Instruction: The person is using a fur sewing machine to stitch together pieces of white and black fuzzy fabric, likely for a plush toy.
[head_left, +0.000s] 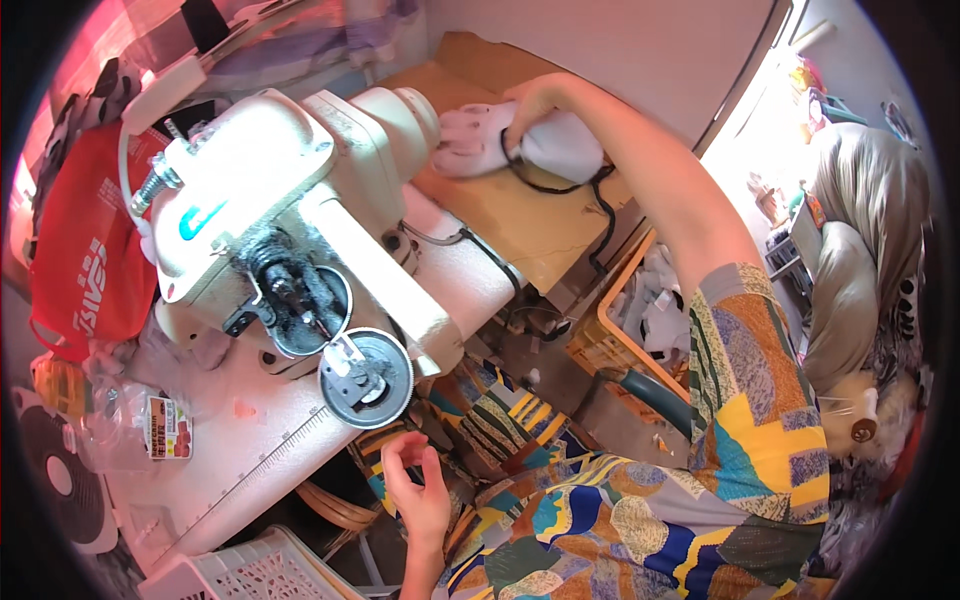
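Note:
A white industrial sewing machine (250,180) stands on a white table at the left, with dark fluff around its needle area. Two round feed discs (365,378) sit at its front. Just below the discs is my left hand (418,485), raised, with fingers loosely curled and apart and nothing between them. My right arm stretches to the far side, beyond the machine. There my right hand (538,98) is closed on a white soft fabric piece (560,145). Beside it lies another pale, lobed fabric piece (470,140). Some of the right fingertips are hidden.
Brown cardboard (510,220) lies under the fabric, with a black cord (604,215) across it. An orange crate (598,345) of white scraps stands on the floor. A white crate (250,570), a clear plastic tub (115,430) and a red bag (95,240) are at left.

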